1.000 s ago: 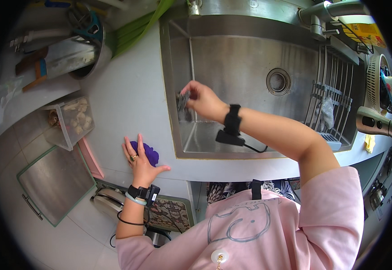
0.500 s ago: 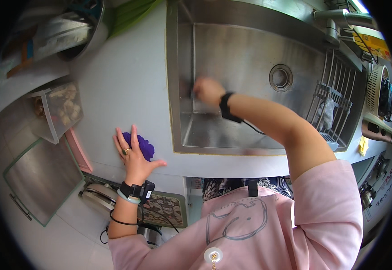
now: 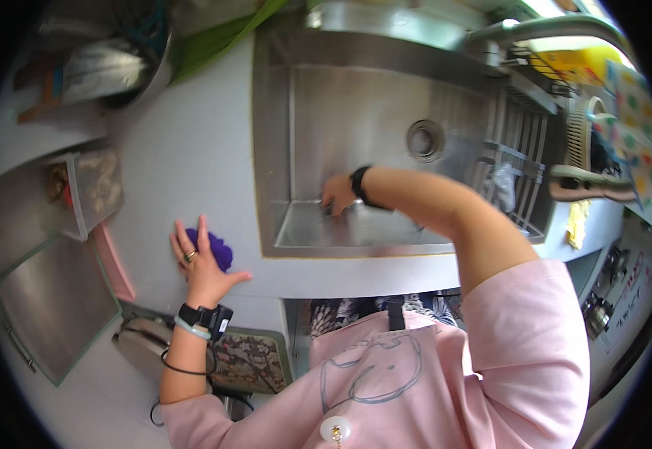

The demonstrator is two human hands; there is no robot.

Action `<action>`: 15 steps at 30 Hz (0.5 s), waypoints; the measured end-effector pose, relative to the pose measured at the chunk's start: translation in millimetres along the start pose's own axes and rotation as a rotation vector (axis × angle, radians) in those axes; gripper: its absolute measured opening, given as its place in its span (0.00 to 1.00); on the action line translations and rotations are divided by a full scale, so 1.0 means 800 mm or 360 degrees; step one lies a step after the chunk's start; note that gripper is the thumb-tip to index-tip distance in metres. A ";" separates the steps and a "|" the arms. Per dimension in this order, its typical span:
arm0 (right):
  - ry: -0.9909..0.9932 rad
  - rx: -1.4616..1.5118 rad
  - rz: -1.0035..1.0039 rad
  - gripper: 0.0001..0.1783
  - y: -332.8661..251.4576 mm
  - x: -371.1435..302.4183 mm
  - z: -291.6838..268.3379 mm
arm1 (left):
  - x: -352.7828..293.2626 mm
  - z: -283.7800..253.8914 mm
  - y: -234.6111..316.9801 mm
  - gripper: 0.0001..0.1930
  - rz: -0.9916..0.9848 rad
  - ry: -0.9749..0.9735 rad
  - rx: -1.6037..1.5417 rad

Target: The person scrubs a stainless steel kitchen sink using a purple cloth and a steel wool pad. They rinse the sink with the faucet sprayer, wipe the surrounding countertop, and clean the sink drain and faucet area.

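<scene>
Hands well apart, a person in a pink top (image 3: 521, 329) leans over a steel sink (image 3: 371, 97). The right hand (image 3: 339, 193) reaches down to the seam of floor and near wall, fingers curled over a small dark scrubber (image 3: 328, 210), mostly hidden and blurred, so how firm the hold is cannot be told. The left hand (image 3: 205, 266) lies palm down on the counter (image 3: 199, 157), fingers spread over a purple cloth (image 3: 222, 256), pressing rather than gripping it.

Slick metal could let the scrubber slip from the curled fingers, or knuckles could scrape along the seam. A black wristband (image 3: 360, 185) on the right arm, low in the basin, risks a wetting. Should weight shift onto the left hand, the loose cloth could slide on the smooth counter.

One second earlier, the right hand was against the sink's left wall, a grey wad showing in its fingers; now it is lower, toward the near side. The left hand remains on the cloth, while the whole view has shifted.
</scene>
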State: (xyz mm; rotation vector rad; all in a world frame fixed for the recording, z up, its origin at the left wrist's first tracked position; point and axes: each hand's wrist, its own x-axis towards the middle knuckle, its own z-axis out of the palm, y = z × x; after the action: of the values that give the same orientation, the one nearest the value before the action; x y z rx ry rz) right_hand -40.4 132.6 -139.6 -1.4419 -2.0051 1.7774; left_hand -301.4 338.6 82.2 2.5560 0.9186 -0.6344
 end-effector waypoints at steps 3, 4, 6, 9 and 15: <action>0.0112 0.0397 0.0252 0.24 -0.031 -0.061 0.017 | 0.002 -0.025 0.030 0.74 -0.0149 -0.0210 0.0080; -0.0029 0.0524 0.0391 0.24 -0.044 -0.085 0.016 | 0.000 -0.041 0.042 0.74 -0.0337 -0.0410 0.0157; -0.0039 0.0650 0.0560 0.22 -0.075 -0.134 0.015 | -0.001 -0.076 0.074 0.67 -0.0208 -0.0315 0.0327; 0.0353 0.0561 0.0643 0.19 -0.127 -0.211 0.034 | 0.003 -0.117 0.148 0.51 0.0321 0.0139 0.0132; 0.0737 0.0368 0.1007 0.13 -0.167 -0.322 0.091 | 0.110 -0.114 0.404 0.28 0.1578 0.0353 -0.0931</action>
State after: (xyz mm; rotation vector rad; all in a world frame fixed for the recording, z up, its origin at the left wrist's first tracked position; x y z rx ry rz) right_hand -19.5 -78.1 72.0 -2.2986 -1.1505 1.5613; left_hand 0.4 190.3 168.6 2.1565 -0.1762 0.1947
